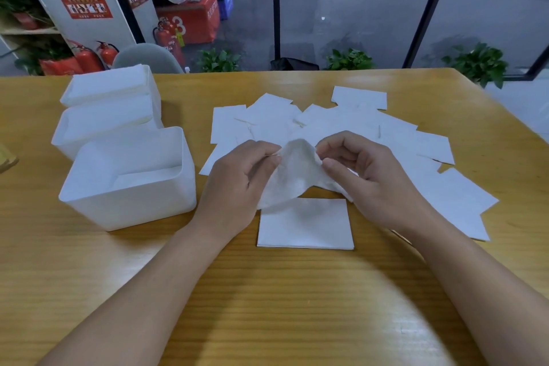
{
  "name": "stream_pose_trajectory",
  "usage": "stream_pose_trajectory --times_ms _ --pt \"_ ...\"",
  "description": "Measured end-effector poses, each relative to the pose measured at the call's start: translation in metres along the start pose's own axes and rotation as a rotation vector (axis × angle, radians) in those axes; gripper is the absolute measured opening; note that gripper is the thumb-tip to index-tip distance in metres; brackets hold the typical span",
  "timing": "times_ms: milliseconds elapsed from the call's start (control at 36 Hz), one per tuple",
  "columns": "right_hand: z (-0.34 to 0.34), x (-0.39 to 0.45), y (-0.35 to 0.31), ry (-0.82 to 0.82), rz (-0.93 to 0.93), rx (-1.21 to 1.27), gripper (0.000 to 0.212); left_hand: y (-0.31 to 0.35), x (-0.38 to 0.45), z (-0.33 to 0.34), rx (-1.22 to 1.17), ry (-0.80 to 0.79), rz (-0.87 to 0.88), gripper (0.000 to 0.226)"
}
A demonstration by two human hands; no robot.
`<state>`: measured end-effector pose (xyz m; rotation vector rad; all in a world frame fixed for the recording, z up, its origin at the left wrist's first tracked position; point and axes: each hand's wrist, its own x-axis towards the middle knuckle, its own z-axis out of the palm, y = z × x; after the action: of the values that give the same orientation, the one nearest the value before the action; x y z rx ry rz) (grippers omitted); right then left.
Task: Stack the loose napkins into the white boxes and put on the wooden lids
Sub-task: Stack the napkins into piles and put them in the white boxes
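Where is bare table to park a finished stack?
Free: the near table between the forearms, below the neat stack; also the far right corner beyond the loose napkins. Crowded: the three boxes on the left and the napkin spread across the middle.

Three boxes line up at the left of the tabletop, one behind another. Loose napkins fan across centre and right. A small stack sits at lower centre, and just above it the left hand and right hand hold one napkin between them.
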<state>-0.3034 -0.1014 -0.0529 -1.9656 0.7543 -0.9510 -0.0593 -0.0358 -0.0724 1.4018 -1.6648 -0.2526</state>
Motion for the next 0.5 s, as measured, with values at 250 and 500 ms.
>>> stream_pose_trajectory --times_ms 250,500 --pt "0.006 -0.004 -0.003 0.069 0.026 -0.075 0.032 0.005 0.000 -0.003 0.062 -0.075 0.031 0.018" --pt "-0.009 -0.016 -0.005 0.141 0.209 -0.005 0.006 0.008 0.002 -0.017 -0.247 -0.195 -0.214 0.009"
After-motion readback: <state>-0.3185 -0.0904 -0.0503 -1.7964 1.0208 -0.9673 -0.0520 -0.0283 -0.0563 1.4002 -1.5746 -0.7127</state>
